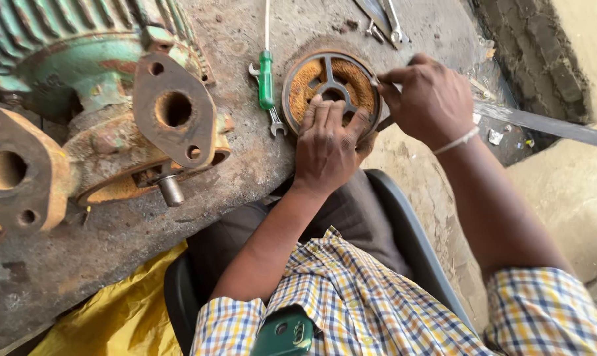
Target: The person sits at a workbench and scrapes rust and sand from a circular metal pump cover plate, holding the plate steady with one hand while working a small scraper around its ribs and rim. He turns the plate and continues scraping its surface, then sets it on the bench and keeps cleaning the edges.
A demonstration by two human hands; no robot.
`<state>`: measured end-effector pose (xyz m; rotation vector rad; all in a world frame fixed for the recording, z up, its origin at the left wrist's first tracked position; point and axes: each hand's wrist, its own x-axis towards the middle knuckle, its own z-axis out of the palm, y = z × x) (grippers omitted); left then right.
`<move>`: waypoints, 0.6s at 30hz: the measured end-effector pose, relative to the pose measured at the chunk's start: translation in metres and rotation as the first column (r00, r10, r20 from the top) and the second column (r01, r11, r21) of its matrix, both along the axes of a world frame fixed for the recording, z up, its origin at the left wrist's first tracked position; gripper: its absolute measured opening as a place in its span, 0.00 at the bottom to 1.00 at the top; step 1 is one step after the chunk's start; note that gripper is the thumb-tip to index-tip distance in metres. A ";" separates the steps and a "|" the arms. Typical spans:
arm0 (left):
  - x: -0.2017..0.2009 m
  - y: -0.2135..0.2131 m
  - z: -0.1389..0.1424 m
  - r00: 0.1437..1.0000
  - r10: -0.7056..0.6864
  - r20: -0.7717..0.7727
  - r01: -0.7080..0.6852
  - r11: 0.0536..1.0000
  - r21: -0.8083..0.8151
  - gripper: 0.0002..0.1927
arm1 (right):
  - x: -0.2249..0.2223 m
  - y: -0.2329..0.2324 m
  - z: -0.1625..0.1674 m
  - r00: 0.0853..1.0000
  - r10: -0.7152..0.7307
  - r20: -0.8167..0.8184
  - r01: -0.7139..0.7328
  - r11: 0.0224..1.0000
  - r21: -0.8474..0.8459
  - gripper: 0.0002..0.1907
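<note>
L hand [326, 148] flat, pinning rusty round cover [331, 89] on counter [246, 165]; R hand [430, 99] pinched on thin tool at rim. Looks heavy, stiff; I'd grip the rim.

The round pump cover plate [331, 86] under the left hand [326, 148] is cast metal, its spokes dull grey and its recesses caked with powdery orange rust. The right hand [429, 99] grips a flat metal blade [542, 122], grey with a faint sheen. The workbench [114, 244] looks like rough, pitted concrete, stained and gritty. The pump body [68, 53] is ribbed cast iron in chipped, matt green paint, and its flanges [173, 112] are bare metal, rusted brown and coarse. The screwdriver [265, 79] has a glossy green plastic handle. The checked shirt [377, 303] is soft woven cloth, and a yellow plastic sheet [120, 316] shines, crinkled.
</note>
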<state>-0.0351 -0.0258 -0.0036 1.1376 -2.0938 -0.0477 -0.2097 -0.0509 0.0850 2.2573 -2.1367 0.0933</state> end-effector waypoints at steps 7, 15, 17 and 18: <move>0.000 0.000 0.000 1.000 -0.010 0.001 0.010 1.000 0.004 0.21 | -0.004 0.000 -0.001 0.999 0.047 0.027 -0.046 0.998 -0.035 0.14; 0.001 -0.001 0.000 1.000 -0.017 -0.001 0.017 1.000 -0.006 0.22 | -0.002 -0.005 -0.002 0.999 0.023 0.043 -0.022 0.999 -0.035 0.13; 0.001 -0.001 -0.001 1.000 -0.019 -0.013 0.019 1.000 0.014 0.21 | -0.002 -0.005 -0.003 1.000 -0.004 0.024 0.004 1.000 -0.004 0.14; 0.000 -0.002 -0.001 1.000 -0.009 -0.023 0.009 1.000 0.007 0.21 | -0.002 -0.006 -0.003 1.000 0.005 -0.001 -0.005 1.000 -0.018 0.13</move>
